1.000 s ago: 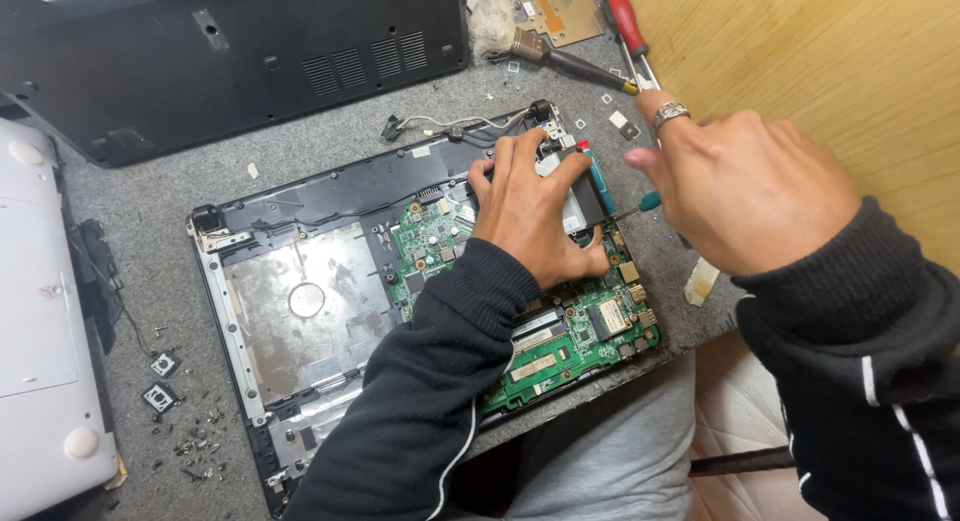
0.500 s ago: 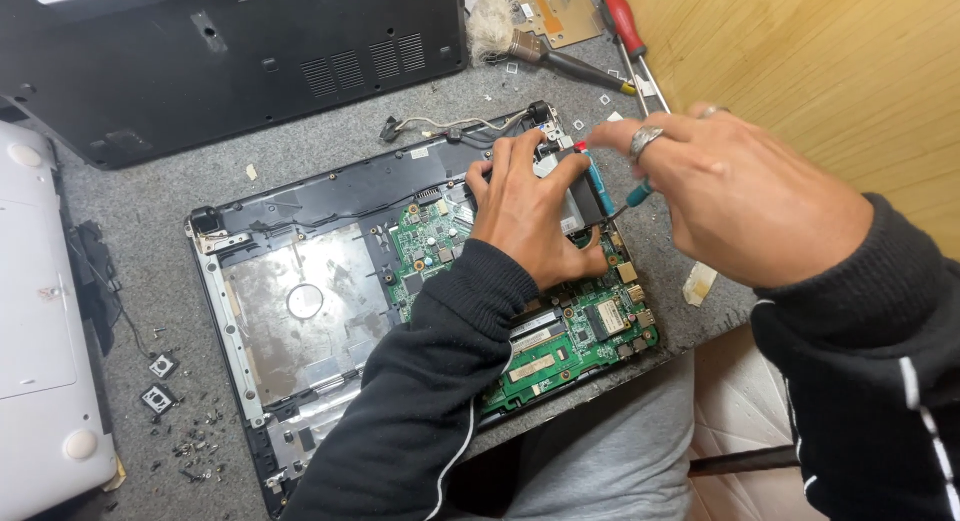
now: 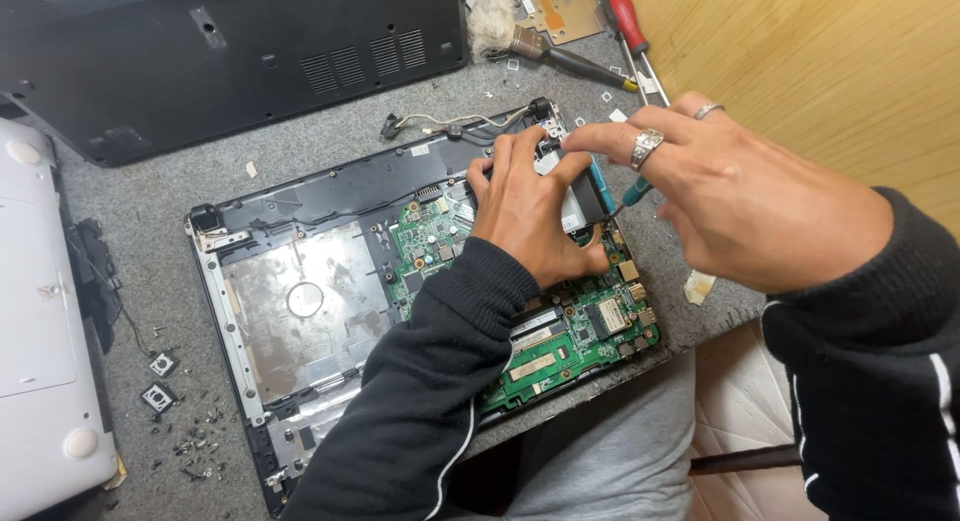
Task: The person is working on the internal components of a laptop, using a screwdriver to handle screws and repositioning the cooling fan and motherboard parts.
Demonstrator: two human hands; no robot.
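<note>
An opened laptop base (image 3: 300,311) lies on grey felt with a green circuit board (image 3: 570,341) showing at its right side. My left hand (image 3: 525,216) rests on the board's upper right corner, fingers curled around a dark fan part (image 3: 583,199). My right hand (image 3: 730,196), with two rings, hovers just right of it and pinches a small teal-handled screwdriver (image 3: 632,193) whose tip points down at that corner. Both sleeves are black.
A black laptop cover (image 3: 230,51) lies at the top left, a white laptop (image 3: 40,311) at the left edge. A red-handled screwdriver (image 3: 628,21) and a brush (image 3: 540,46) lie at the top. Loose screws (image 3: 195,441) sit lower left. Wooden floor (image 3: 820,71) is right.
My right hand has shifted left toward the board's upper right corner, with its fingers reaching over the left hand. The left hand stayed in place.
</note>
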